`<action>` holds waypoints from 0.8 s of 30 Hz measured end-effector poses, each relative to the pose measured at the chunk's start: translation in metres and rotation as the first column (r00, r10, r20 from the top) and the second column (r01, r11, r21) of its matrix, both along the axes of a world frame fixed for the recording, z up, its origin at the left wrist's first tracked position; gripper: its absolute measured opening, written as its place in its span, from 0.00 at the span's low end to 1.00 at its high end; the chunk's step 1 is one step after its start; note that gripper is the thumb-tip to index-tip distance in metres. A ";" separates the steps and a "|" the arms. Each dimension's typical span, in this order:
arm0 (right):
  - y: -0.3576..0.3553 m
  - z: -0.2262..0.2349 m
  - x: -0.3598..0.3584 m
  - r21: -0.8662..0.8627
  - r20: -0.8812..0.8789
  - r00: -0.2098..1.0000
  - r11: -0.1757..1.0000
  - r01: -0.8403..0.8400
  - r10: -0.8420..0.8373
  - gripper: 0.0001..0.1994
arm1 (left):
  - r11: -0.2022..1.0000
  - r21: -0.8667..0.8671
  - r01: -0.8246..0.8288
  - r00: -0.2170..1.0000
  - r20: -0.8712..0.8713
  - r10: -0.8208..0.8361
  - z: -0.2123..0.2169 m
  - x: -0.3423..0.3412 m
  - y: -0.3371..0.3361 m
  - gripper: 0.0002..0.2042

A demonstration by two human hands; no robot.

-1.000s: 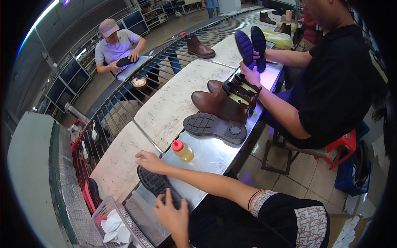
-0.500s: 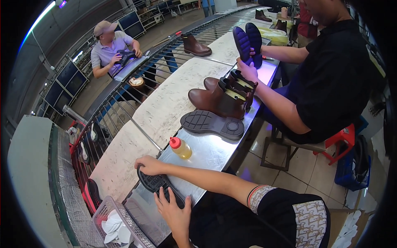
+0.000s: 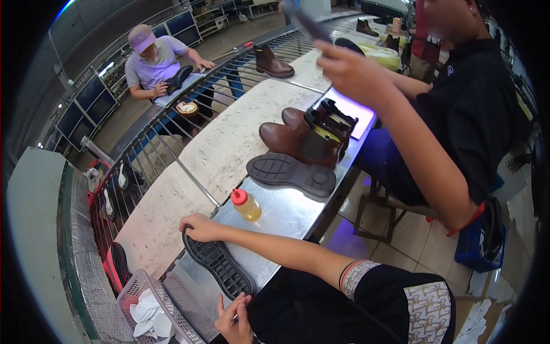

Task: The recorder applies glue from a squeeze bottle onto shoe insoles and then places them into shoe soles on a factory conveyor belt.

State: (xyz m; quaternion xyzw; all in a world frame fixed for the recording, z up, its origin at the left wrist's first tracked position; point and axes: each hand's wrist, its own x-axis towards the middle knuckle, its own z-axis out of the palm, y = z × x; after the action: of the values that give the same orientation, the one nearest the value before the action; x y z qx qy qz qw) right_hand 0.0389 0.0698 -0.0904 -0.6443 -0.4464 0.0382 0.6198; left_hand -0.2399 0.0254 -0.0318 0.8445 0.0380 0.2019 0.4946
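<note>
A black shoe sole [image 3: 220, 265] lies on the metal bench, its gridded hollow side up. My right hand [image 3: 201, 228] reaches across from the right and grips the sole's far end, fingers curled over the rim. At the sole's near end my left hand [image 3: 235, 322] is closed, thumb and fingers drawn together around something small and dark that I cannot make out. Beyond my right forearm stands a squeeze bottle [image 3: 246, 206] with a red cap and yellowish liquid. A dark outsole [image 3: 292, 174] lies tread up behind it.
Brown ankle boots [image 3: 295, 140] stand past the outsole. A perforated basket [image 3: 133, 286] with white pieces is at my left. Close on the right, a co-worker's raised arm [image 3: 395, 114] crosses over the bench. A roller conveyor [image 3: 172, 129] runs behind; another person [image 3: 157, 69] sits across it.
My left hand has drawn back from over the sole toward me, its spread fingers now closed. The co-worker's arm has risen with a sole, blurred. The person across has lowered their head.
</note>
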 end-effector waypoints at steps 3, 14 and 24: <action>0.008 -0.008 0.007 -0.020 -0.002 1.000 1.000 -0.002 0.002 0.11 | 0.993 0.073 -0.094 0.992 -0.082 0.100 0.002 0.001 -0.002 0.09; -0.023 0.001 0.044 -0.157 -0.022 0.997 0.984 -0.081 0.079 0.12 | 0.900 0.249 -0.357 0.911 0.305 0.277 0.015 0.001 -0.019 0.06; -0.042 -0.016 0.079 -0.133 -0.114 0.982 0.977 -0.164 0.149 0.10 | 0.453 0.441 -0.774 0.618 0.371 0.693 0.064 -0.056 0.046 0.08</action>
State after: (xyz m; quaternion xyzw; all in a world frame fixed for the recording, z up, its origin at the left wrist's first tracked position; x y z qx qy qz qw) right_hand 0.1182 0.0277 -0.1062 -0.6469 -0.4590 0.1520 0.5897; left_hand -0.2962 0.0715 0.0324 0.8330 0.3035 0.4543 0.0869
